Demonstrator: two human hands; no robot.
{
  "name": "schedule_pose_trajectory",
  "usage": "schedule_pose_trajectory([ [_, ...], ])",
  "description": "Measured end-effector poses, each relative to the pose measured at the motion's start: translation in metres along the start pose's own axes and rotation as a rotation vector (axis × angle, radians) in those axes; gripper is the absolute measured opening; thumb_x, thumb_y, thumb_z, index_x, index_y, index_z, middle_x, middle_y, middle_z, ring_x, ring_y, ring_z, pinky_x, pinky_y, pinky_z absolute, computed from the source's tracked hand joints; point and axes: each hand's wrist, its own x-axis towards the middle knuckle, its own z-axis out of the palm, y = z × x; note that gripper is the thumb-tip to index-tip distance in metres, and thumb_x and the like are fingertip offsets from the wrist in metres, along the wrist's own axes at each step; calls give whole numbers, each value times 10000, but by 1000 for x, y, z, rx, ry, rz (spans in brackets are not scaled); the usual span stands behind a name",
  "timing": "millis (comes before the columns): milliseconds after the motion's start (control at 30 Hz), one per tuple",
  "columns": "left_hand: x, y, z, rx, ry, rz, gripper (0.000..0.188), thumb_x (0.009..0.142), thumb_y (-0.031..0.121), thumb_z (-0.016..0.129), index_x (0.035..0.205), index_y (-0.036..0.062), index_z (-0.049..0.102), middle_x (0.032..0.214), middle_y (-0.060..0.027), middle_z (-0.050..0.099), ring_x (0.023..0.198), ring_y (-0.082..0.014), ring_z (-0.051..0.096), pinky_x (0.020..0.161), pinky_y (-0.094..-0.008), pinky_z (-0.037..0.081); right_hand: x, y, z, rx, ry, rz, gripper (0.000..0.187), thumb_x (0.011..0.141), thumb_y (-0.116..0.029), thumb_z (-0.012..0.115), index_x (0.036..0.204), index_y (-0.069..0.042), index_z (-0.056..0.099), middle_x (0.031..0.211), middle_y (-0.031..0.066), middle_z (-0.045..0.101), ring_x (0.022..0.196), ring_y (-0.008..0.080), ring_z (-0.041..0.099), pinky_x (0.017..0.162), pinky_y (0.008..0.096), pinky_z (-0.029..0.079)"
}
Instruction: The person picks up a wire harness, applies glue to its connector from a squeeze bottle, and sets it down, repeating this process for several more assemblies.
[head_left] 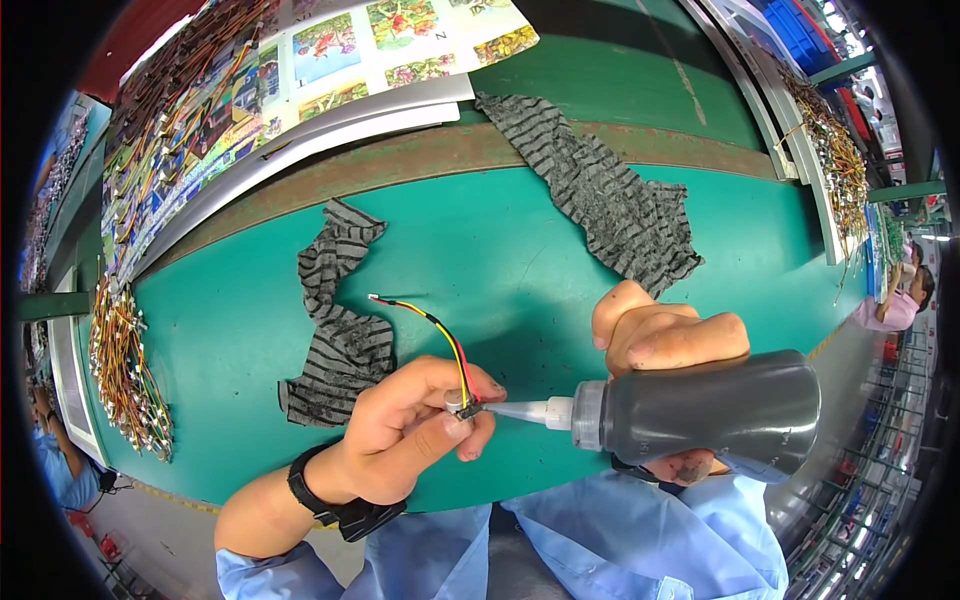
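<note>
My left hand [410, 425] pinches a small connector part [460, 404] between thumb and fingers. Red, yellow and black wires [440, 335] rise from it and curve up to the left over the green table. My right hand [665, 345] grips a dark grey squeeze bottle [710, 408] lying sideways. Its white nozzle [525, 410] points left, and the tip touches the connector part. A black band sits on my left wrist [330, 500].
Two grey striped cloths lie on the green table [510, 250]: one at the left [340, 330], one at the upper right [610, 195]. Bundles of wire harnesses lie at the left edge [125, 375] and far right [835, 160]. Picture sheets [390, 45] sit at the back. A person sits at the far right [900, 300].
</note>
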Motion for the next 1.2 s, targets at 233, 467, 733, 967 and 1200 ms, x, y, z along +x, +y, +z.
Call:
schedule_pose_trajectory([
  [233,-1,-1,-2,-19,-16,1,275,967,-17,408,1233,-70,450,949,-98,544,707,-136,513,622,-281,416,-1,0,1,-19,12,16,689,692,-307,854,1130,75,483,680,66,543,545,198,495,650,414,430],
  [467,-1,-2,-1,-39,-15,-2,285,968,-11,406,1244,-73,446,969,-101,546,711,-138,514,624,-281,413,-3,-2,-1,-25,15,24,713,686,-335,858,1128,78,481,756,97,554,584,209,498,650,414,431],
  [733,0,-1,-1,-22,-14,-20,307,975,8,410,1270,-71,438,984,-101,548,713,-139,516,627,-280,412,-2,-5,9,-50,138,92,669,765,-536,708,1060,10,458,698,45,498,566,162,463,668,384,385],
  [967,1,1,-4,-8,-33,-11,332,989,54,417,1299,-63,429,889,-76,549,711,-131,515,627,-269,405,-3,0,11,169,302,228,719,789,-673,609,1036,-14,464,656,9,467,550,124,445,684,359,359],
  [1200,3,5,1,8,40,-91,342,965,86,420,1270,-68,421,745,-113,542,654,-164,490,611,-314,411,-2,-1,18,375,449,288,818,724,-754,620,984,15,516,698,12,471,583,126,457,720,374,367],
])
